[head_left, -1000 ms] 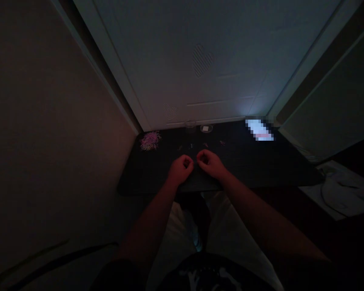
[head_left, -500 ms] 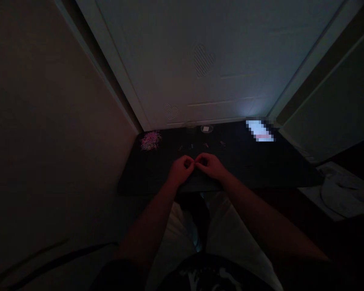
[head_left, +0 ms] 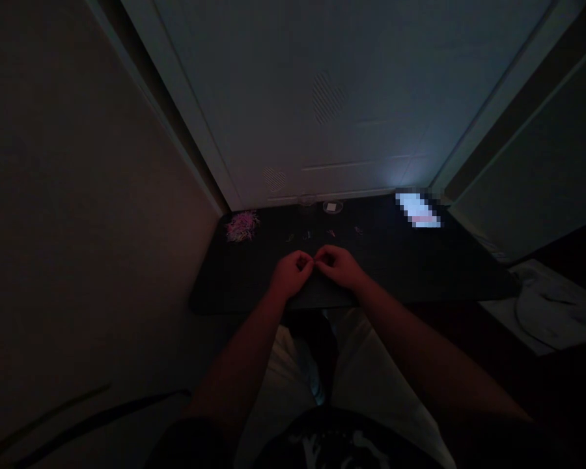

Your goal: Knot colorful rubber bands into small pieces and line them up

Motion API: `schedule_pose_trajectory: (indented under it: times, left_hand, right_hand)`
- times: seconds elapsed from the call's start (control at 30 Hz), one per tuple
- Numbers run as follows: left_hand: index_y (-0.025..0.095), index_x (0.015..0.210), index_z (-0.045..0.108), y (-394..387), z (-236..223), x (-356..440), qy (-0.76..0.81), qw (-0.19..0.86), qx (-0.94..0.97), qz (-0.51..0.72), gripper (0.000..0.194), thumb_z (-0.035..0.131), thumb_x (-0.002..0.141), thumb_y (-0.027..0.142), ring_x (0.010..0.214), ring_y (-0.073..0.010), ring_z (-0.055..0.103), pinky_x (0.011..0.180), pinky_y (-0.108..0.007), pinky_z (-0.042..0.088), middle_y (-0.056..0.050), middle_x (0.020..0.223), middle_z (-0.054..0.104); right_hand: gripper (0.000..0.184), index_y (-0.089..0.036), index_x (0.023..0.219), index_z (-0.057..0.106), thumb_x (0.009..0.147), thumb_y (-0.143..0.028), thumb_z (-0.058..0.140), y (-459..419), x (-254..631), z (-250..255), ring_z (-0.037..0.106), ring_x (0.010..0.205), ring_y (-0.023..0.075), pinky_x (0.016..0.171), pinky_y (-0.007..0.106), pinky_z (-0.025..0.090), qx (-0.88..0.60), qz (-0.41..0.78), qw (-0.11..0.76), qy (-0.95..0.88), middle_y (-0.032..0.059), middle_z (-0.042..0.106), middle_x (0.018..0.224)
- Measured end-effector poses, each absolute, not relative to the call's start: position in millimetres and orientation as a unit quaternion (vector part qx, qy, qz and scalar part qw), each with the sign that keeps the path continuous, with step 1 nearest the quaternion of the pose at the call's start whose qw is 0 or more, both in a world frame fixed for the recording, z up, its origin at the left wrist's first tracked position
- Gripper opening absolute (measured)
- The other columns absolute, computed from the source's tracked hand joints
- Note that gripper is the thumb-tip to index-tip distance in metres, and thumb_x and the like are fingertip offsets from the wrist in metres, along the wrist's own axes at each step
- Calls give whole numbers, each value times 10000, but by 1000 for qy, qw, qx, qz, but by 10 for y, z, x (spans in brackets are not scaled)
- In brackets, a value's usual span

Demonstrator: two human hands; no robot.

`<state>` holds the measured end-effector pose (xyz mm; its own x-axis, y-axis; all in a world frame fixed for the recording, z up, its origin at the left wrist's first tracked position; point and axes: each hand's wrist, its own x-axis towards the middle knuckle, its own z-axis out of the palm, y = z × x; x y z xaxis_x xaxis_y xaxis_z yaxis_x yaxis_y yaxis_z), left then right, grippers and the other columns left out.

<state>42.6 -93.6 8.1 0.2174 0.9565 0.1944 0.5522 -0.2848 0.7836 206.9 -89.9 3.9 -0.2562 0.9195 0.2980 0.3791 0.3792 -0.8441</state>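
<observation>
Both hands meet over the dark table (head_left: 400, 273), fingertips pinched together and touching or nearly so. My left hand (head_left: 292, 272) curls thumb against fingers. My right hand (head_left: 338, 264) makes the same pinch from the other side. Whatever lies between the fingertips is too small and dark to make out. Just beyond the hands, several small groups of thin pieces lie in a row, among them a pinkish group (head_left: 331, 232) and a pale group (head_left: 307, 235). A heap of thin pink and white pieces (head_left: 243, 226) sits at the table's far left.
Along the back edge stand a clear cup-like container (head_left: 307, 203) and a round lid-like piece with a white label (head_left: 333, 207). A glowing, pixelated screen (head_left: 418, 210) lies at the back right. A pale panelled door (head_left: 273, 98) rises behind the table. The room is very dim.
Hardly anything differs: both hands keep their pinch at the same spot, with the right hand shifted very slightly. The things on the table stay where they were.
</observation>
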Motion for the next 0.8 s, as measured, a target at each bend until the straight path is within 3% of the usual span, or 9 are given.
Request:
schedule_pose_trajectory:
  times: [0.8]
  left_hand:
    - [166, 803, 589, -932, 92, 418, 518, 294, 724, 347, 128, 532, 775, 278, 643, -104, 562, 597, -221, 426, 1, 737, 631]
  right_hand:
    - [107, -177, 767, 608, 753, -236, 520, -882, 2064, 19, 537, 644, 133, 604, 257, 414, -488, 285, 416, -712, 14, 616, 704]
